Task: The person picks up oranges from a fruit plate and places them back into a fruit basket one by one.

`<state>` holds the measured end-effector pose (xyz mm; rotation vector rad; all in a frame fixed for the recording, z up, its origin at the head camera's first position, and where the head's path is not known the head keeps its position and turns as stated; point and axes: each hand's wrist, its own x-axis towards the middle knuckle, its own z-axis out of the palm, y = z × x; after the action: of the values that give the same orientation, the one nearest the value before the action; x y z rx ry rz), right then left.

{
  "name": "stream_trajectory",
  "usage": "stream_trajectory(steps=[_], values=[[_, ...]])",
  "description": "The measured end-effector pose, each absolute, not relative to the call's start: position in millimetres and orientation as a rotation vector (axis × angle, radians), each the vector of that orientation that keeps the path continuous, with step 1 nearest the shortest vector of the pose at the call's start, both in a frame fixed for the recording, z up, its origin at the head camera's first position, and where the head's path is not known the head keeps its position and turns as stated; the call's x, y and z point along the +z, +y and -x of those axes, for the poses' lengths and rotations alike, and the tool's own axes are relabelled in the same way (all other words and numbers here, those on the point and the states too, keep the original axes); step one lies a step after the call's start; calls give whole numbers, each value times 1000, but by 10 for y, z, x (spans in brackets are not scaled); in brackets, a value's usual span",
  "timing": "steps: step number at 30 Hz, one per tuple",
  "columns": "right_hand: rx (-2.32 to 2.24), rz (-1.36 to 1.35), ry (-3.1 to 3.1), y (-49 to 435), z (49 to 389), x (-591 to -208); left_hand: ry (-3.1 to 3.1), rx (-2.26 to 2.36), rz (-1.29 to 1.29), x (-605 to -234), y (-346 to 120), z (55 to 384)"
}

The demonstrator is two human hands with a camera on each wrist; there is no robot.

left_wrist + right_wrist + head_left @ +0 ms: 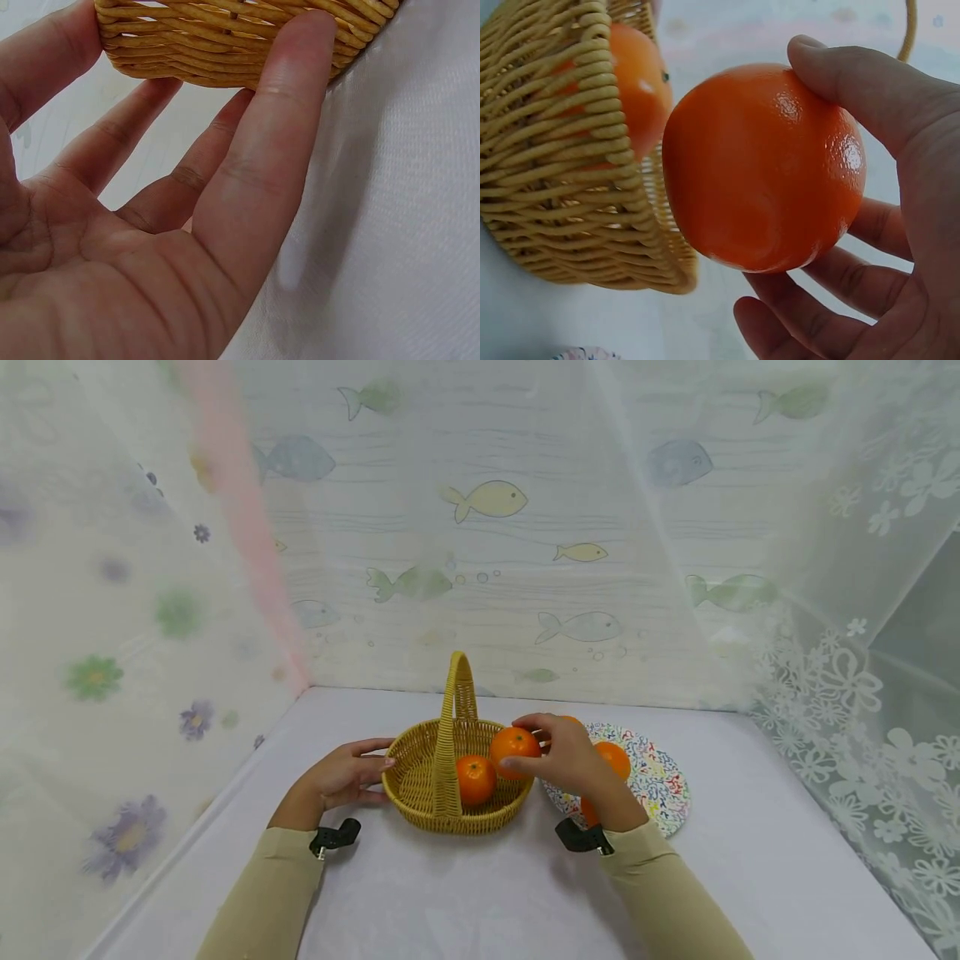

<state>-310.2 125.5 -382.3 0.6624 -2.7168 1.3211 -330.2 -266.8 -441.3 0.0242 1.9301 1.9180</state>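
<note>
A yellow wicker basket with a tall arched handle stands on the table, one orange lying inside it. My left hand touches the basket's left side with spread, nearly straight fingers, and the left wrist view shows fingertips against the woven wall. Above the basket's right rim, my right hand grips a glossy orange between thumb and fingers. In the right wrist view this fruit is beside the rim, near the orange inside.
A round plate with colourful markings lies to the right, partly behind my right forearm. Oranges rest on it, some partly hidden by the hand and arm. A white cloth covers the table; fish-patterned curtains hang behind.
</note>
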Motion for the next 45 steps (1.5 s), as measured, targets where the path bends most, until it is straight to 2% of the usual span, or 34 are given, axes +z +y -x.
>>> stream_trajectory(steps=[45], values=[[1170,-676,-2802,1085,3087,-4006,1929,1920,-28,-4429,-2673,3315]])
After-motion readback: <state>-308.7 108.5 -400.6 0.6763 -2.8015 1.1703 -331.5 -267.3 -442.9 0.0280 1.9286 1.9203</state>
